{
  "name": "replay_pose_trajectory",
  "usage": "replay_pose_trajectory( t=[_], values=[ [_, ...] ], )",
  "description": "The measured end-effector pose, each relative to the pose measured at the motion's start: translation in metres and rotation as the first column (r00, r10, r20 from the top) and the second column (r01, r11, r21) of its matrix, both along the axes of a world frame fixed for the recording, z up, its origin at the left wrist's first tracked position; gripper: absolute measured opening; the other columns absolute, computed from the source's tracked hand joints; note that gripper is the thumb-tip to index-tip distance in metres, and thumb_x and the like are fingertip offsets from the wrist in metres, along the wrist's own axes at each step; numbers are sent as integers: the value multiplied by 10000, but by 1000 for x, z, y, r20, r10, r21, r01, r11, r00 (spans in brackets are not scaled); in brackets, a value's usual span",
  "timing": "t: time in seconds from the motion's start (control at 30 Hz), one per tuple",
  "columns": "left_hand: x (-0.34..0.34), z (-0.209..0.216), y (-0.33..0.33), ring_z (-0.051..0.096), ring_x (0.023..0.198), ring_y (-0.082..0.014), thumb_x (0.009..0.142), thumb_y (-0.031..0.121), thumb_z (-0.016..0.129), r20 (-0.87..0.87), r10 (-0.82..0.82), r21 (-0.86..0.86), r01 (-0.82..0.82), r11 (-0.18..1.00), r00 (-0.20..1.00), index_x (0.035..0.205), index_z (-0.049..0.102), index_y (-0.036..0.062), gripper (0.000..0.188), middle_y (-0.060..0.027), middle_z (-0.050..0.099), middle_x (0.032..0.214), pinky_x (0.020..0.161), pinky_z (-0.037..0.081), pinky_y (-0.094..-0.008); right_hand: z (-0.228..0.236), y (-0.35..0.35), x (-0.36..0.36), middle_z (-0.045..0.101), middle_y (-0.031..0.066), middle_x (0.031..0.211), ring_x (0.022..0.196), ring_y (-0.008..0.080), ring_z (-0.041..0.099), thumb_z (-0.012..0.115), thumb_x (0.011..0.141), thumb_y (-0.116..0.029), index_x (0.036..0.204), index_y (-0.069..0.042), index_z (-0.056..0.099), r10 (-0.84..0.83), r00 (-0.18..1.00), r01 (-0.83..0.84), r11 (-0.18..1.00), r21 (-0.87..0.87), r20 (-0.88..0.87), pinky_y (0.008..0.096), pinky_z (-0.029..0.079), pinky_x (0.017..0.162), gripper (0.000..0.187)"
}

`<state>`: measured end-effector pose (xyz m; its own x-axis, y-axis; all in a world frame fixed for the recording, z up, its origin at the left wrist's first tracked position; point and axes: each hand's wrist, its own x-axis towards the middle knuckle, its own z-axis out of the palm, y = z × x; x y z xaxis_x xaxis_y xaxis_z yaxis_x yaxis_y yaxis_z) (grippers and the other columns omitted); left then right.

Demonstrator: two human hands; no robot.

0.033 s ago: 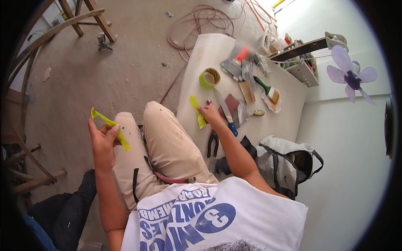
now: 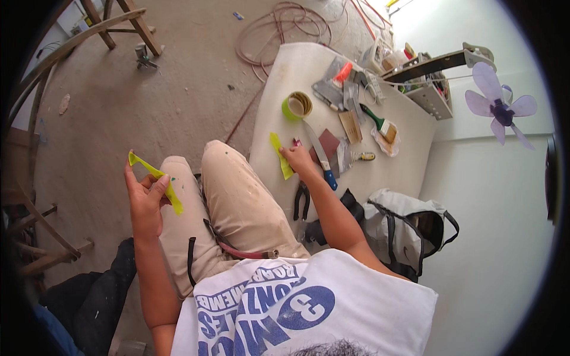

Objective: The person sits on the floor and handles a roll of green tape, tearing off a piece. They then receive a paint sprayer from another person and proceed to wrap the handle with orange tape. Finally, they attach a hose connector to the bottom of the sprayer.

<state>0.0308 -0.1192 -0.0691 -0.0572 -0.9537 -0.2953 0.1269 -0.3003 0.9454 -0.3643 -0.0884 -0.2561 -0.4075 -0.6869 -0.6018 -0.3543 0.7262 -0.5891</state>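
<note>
At the left, beside my knee, my left hand (image 2: 142,199) pinches a strip of yellow-green tape (image 2: 146,166) between thumb and fingers; one end reaches up to a raised fingertip. My right hand (image 2: 301,161) is over the pale bench, its fingertips closed on the edge of a second yellow-green tape strip (image 2: 276,146). Above that strip stands a roll of the same-coloured tape (image 2: 290,111). Just right of the hand lie a knife (image 2: 319,147) with a blue handle and a reddish-brown sheet (image 2: 328,142). Black-handled pliers (image 2: 301,199) rest below the wrist.
Farther along the bench (image 2: 267,113) are a green-handled paintbrush (image 2: 377,121), scrapers and a power strip (image 2: 373,89). A purple-bladed fan (image 2: 502,111) stands at the right, above a grey bag (image 2: 389,222). A hose (image 2: 249,44) coils on the floor; wooden legs (image 2: 139,26) rise at far left.
</note>
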Motion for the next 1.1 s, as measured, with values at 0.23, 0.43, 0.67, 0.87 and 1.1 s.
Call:
replay_pose_trajectory(
  t=[0.23,0.43,0.67,0.87,1.1],
  values=[
    [-20,-2,-1,676,823,-149,885,-4,717,39,-97,-19,98,995,995,1595,95,196,965,-132,642,1032,655,585,-280,13,-17,9,714,259,969,944,422,691,650,907,-480,948,35,733,330,848,-282,943,175,-414,494,535,836,523],
    [-31,28,10,710,766,-164,836,-30,754,61,-243,6,243,970,968,1594,90,243,1044,-148,669,1017,638,585,-287,32,-11,9,705,288,965,946,429,693,646,903,-573,958,56,716,362,771,-286,932,224,-523,496,541,818,635],
    [-30,62,33,721,762,-168,828,-25,768,230,-357,-46,377,925,905,1589,94,252,1054,-171,670,960,645,587,-296,67,13,13,718,258,937,868,422,704,678,925,-435,982,48,726,366,672,-381,916,123,-643,454,565,785,488],
    [-52,87,58,693,734,-131,834,-30,760,379,-400,-179,490,853,835,1603,90,222,1050,-163,679,978,651,558,-264,217,29,120,691,117,1212,1103,200,650,660,957,-147,1348,14,554,466,786,3,655,-756,407,318,489,965,436],
    [-76,109,71,715,777,-152,830,-47,760,140,-421,-208,442,872,896,1600,-128,231,1208,-266,632,1214,640,578,-265,290,47,162,720,57,903,789,76,619,709,937,-118,1056,11,700,309,906,22,647,-762,289,248,503,697,176]
  ],
)
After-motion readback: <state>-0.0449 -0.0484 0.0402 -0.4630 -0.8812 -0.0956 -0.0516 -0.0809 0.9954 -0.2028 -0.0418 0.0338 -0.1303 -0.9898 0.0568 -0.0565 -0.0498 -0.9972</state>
